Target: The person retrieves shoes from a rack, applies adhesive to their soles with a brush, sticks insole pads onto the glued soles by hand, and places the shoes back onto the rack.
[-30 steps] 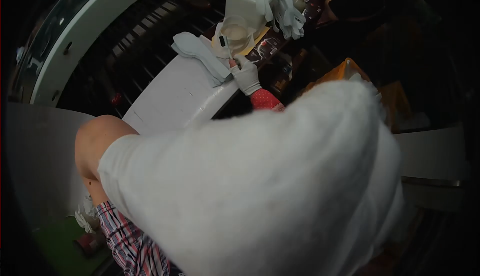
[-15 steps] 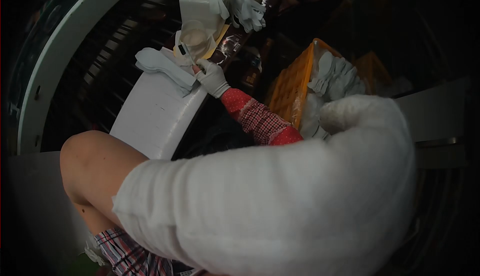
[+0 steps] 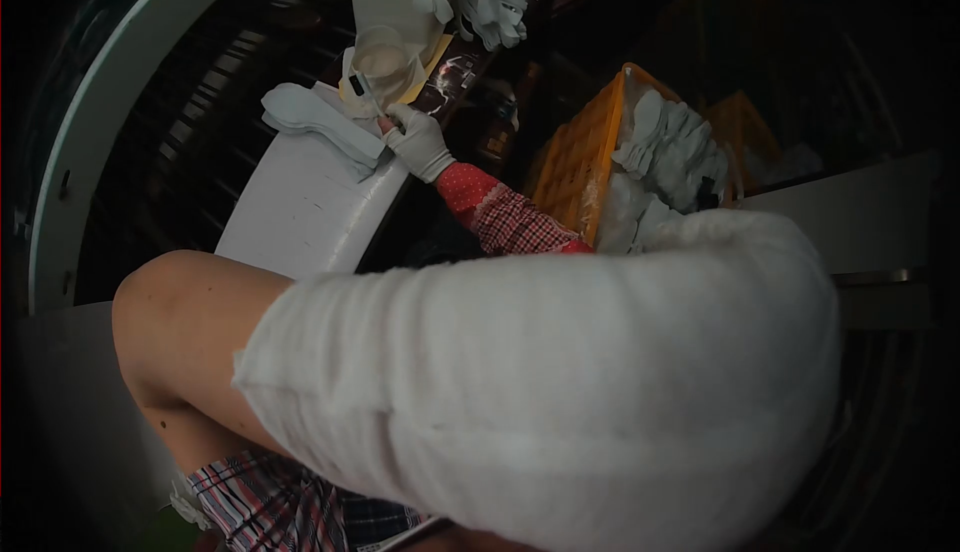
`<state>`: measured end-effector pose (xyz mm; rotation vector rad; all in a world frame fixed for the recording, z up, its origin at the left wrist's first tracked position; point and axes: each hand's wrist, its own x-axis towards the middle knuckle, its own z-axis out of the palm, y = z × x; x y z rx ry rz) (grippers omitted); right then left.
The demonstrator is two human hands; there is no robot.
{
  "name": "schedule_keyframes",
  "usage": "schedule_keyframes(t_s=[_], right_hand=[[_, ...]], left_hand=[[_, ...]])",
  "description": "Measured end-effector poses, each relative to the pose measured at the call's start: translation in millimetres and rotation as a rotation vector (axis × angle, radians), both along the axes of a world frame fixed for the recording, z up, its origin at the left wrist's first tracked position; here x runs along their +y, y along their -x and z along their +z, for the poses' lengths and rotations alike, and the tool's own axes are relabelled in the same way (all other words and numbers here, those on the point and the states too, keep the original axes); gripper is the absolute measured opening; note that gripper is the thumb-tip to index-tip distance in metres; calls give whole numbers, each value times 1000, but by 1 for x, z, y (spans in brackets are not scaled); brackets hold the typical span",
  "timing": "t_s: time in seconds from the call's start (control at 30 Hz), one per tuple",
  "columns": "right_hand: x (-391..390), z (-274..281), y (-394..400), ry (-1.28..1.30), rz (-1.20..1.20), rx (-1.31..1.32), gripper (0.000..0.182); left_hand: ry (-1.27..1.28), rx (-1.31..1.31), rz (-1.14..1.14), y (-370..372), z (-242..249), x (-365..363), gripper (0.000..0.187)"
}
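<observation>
A white glove or sleeve covers my left hand point(image 3: 740, 342) and most of the forearm. The arm lies across the lower half of the view, very near the camera. Its bare elbow point(image 3: 165, 322) is bent at the left, below it a plaid short sleeve point(image 3: 245, 502). The gloved end curls over at the right; the fingers cannot be made out, nor anything in them. My right hand is not in view. Beyond my arm, another person's gloved hand point(image 3: 418, 145) in a red checked sleeve point(image 3: 515, 220) pinches a thin, dark-headed tool point(image 3: 366, 95).
Flat white pieces point(image 3: 310, 117) lie on a white worktop point(image 3: 285, 212). Behind them stand a cup point(image 3: 382, 57) and a white box point(image 3: 390, 2), with white strips point(image 3: 490, 7) alongside. An orange crate point(image 3: 585, 152) holds white pieces point(image 3: 670, 147) at the right.
My covered arm sits slightly differently in view, its curled end a little lower and farther right. The surroundings have shifted slightly up and left. The other person's hand still pinches the tool.
</observation>
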<state>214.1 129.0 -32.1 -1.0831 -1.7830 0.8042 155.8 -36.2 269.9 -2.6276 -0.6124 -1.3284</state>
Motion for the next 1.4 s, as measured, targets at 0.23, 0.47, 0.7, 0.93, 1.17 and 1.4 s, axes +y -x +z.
schedule_keyframes(t_s=[0.23, 0.47, 0.7, 0.93, 1.17, 1.4], right_hand=[[1, 0, 1, 43, 0, 13, 26], [3, -4, 1, -5, -20, 27, 20], [0, 4, 0, 0, -18, 57, 18], [1, 4, 0, 19, -5, 48, 17], [2, 0, 2, 15, -7, 26, 24], [4, 0, 4, 52, -13, -19, 22]], left_hand=[[-3, 11, -47, -3, -2, 3, 14], [-14, 28, -109, -9, -4, 8, 14], [-30, 42, -177, -16, -6, 13, 14], [-36, 54, -204, -13, -11, 14, 14], [-50, 64, -179, -3, -14, 8, 14], [-64, 67, -155, 7, -16, 5, 15]])
